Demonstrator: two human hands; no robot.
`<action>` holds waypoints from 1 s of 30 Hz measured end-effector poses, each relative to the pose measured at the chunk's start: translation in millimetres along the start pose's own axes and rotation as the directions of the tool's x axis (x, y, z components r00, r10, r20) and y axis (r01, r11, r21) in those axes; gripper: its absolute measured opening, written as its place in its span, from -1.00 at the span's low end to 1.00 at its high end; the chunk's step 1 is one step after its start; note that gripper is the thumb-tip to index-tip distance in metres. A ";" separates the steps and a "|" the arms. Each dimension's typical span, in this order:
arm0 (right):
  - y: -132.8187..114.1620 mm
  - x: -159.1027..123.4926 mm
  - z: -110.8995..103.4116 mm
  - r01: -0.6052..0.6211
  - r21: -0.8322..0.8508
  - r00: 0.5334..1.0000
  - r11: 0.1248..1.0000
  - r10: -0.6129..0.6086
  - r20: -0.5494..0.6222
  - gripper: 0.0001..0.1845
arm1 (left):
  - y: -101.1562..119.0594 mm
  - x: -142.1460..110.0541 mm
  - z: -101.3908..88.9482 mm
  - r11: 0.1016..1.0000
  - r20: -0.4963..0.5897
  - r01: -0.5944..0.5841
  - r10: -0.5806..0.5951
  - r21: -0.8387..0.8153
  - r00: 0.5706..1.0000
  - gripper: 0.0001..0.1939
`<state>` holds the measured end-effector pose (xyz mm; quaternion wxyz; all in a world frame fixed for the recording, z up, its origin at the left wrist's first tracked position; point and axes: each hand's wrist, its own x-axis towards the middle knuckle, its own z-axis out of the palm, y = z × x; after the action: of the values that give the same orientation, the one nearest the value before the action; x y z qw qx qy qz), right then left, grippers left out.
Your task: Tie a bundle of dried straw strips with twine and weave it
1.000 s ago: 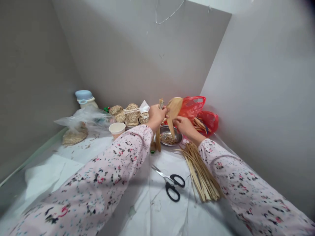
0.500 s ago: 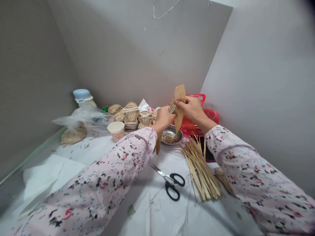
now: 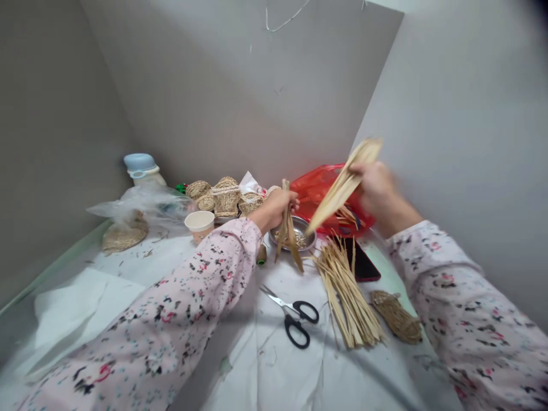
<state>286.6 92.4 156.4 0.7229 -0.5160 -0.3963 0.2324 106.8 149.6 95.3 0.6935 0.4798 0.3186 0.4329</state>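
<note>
My left hand [image 3: 274, 206] is closed round a small bunch of dry straw strips [image 3: 287, 231] that hang down over a metal bowl [image 3: 305, 235]. My right hand [image 3: 377, 185], blurred by motion, grips a wide pale straw leaf [image 3: 342, 185] and holds it up to the right, in front of a red plastic bag [image 3: 319, 188]. Below the hands a bundle of cut straw strips [image 3: 349, 297] lies on the white table cover [image 3: 128, 274], with black-handled scissors [image 3: 293, 317] to its left.
Small woven baskets [image 3: 225, 197], a paper cup [image 3: 199, 224], a clear plastic bag [image 3: 141, 208] and a blue-lidded jar [image 3: 141, 166] stand at the back. A dark phone [image 3: 363, 264], a braided straw piece [image 3: 396, 317] and a thread spool [image 3: 261, 255] lie nearby. Grey walls close in.
My hands have come apart: the right hand swung up and to the right with the wide leaf, while the left stayed over the bowl with the thin strips.
</note>
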 end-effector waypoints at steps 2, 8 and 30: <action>21.8 -24.3 9.7 -0.128 -0.034 0.981 0.991 0.131 0.140 -0.91 | 9.2 -0.9 2.1 0.998 0.056 0.031 -0.029 -0.050 0.998 -0.83; 52.9 -66.7 30.4 -0.137 -0.063 0.868 0.989 0.151 0.474 -0.72 | 15.3 -10.8 5.1 0.993 0.127 0.077 -0.065 -0.094 0.990 -0.77; 68.9 -52.2 27.5 -0.202 -0.123 0.865 0.972 0.236 0.443 -0.73 | 8.9 -4.7 -17.1 0.959 0.004 -0.121 0.124 0.256 0.992 -0.76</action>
<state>239.1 93.7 79.1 0.5597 -0.5149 -0.5014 0.4125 87.5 153.4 98.0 0.5958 0.5813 0.3455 0.4333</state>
